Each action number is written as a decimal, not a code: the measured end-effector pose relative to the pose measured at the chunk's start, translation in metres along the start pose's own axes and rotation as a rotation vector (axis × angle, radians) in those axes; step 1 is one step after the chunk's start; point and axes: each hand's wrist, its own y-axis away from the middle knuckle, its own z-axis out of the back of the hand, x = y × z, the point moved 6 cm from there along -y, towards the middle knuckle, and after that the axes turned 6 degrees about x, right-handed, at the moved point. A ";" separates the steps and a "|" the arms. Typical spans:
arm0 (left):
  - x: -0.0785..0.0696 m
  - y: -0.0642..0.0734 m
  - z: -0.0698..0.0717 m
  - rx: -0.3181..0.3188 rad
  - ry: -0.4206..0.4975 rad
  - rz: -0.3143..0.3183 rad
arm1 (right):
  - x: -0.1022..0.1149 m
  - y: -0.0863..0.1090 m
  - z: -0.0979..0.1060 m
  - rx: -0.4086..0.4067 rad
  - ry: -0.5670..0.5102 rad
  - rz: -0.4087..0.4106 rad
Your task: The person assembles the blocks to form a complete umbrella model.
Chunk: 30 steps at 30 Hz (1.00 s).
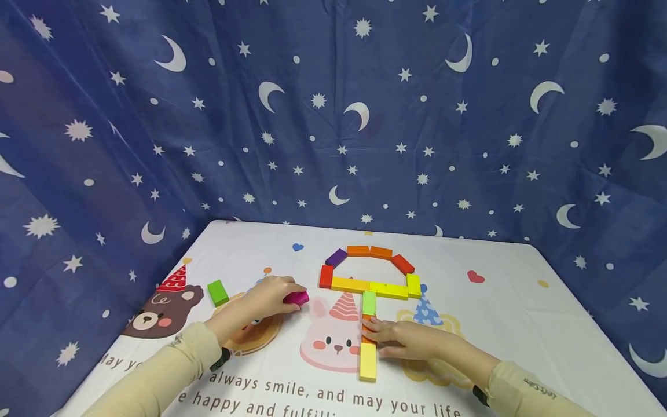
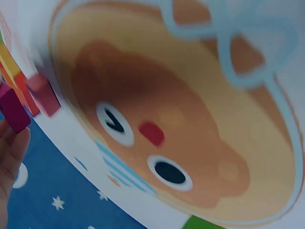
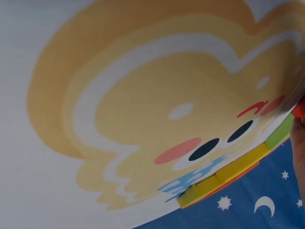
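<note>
My left hand (image 1: 272, 294) pinches a magenta block (image 1: 296, 298) between thumb and fingers, left of the block figure. In the left wrist view, this magenta block (image 2: 13, 107) is near a pinkish-red block (image 2: 43, 94). The fingers of my right hand (image 1: 411, 339) rest on an orange block (image 1: 367, 340), partly covering it. That block lies in a vertical column, between a light green block (image 1: 369, 303) above and a pale yellow block (image 1: 367, 363) below. Over the column, a yellow block (image 1: 388, 290) and a yellow-orange block (image 1: 350, 284) form a horizontal row.
An arch tops the row: red block (image 1: 326, 277), purple block (image 1: 336, 257), orange block (image 1: 358, 251), second orange block (image 1: 381, 252), another red block (image 1: 403, 264) and yellow end block (image 1: 413, 285). A green block (image 1: 217, 293) lies far left on the printed tablecloth (image 1: 510, 324). A blue curtain (image 1: 333, 150) hangs behind.
</note>
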 end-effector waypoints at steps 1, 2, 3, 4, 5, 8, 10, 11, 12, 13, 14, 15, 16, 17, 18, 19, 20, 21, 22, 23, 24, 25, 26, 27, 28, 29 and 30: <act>-0.003 0.000 -0.001 0.002 0.012 -0.010 | 0.000 0.000 0.000 -0.003 0.002 0.002; -0.006 0.000 -0.002 0.007 0.022 -0.014 | 0.000 0.000 0.000 -0.004 0.001 0.003; -0.009 0.001 -0.003 0.015 0.030 -0.018 | -0.001 0.000 0.000 -0.005 -0.001 -0.001; -0.012 0.001 -0.005 0.024 0.034 -0.018 | -0.001 0.000 0.000 -0.006 -0.001 -0.001; -0.015 0.001 -0.007 0.032 0.038 -0.020 | -0.001 0.000 0.000 -0.009 -0.001 0.000; -0.027 0.003 -0.010 0.059 0.044 -0.015 | -0.001 0.000 -0.001 -0.011 -0.002 0.004; -0.035 0.004 -0.012 0.072 0.057 -0.012 | -0.001 0.000 -0.002 -0.014 0.004 0.013; -0.040 0.005 -0.013 0.079 0.065 -0.011 | -0.001 0.001 -0.002 -0.017 0.011 0.019; -0.044 0.006 -0.014 0.089 0.067 -0.008 | -0.001 0.001 -0.003 -0.017 0.012 0.022; -0.048 0.006 -0.016 0.098 0.071 -0.007 | -0.001 0.001 -0.003 -0.017 0.013 0.023; -0.052 0.007 -0.017 0.106 0.071 -0.009 | -0.001 0.000 -0.003 -0.016 0.009 0.024; -0.056 0.007 -0.019 0.116 0.075 -0.009 | 0.000 0.001 -0.003 -0.018 0.012 0.032; -0.059 0.007 -0.021 0.124 0.074 -0.010 | 0.001 0.001 -0.002 -0.020 0.014 0.039; -0.062 0.007 -0.022 0.132 0.072 -0.013 | 0.001 0.001 -0.002 -0.020 0.014 0.042; -0.065 0.008 -0.024 0.140 0.075 -0.014 | 0.001 0.001 -0.001 -0.017 0.008 0.038; -0.068 0.008 -0.025 0.146 0.081 -0.017 | 0.001 0.000 -0.001 -0.016 0.009 0.036; -0.070 0.009 -0.026 0.153 0.090 -0.018 | 0.001 0.000 -0.001 -0.016 0.011 0.035; -0.072 0.010 -0.027 0.157 0.100 -0.020 | 0.001 0.000 0.000 -0.015 0.011 0.030; -0.074 0.011 -0.028 0.160 0.110 -0.027 | 0.001 0.000 0.000 -0.018 0.015 0.029; -0.077 0.012 -0.028 0.161 0.118 -0.035 | 0.000 0.000 0.000 -0.016 0.012 0.020; -0.080 0.013 -0.029 0.161 0.122 -0.046 | 0.000 0.000 0.000 -0.016 0.011 0.015; -0.083 0.015 -0.030 0.162 0.127 -0.059 | 0.000 0.000 0.000 -0.016 0.012 0.016; -0.087 0.016 -0.031 0.159 0.128 -0.077 | 0.000 0.000 0.000 -0.017 0.012 0.019; -0.091 0.018 -0.031 0.159 0.127 -0.098 | 0.000 0.000 -0.001 -0.018 0.012 0.025; -0.096 0.020 -0.032 0.156 0.118 -0.121 | 0.000 0.000 -0.001 -0.020 0.015 0.029; -0.101 0.021 -0.032 0.153 0.109 -0.143 | 0.000 0.000 -0.001 -0.017 0.012 0.027; -0.106 0.023 -0.033 0.149 0.099 -0.164 | 0.000 0.000 -0.001 -0.017 0.012 0.030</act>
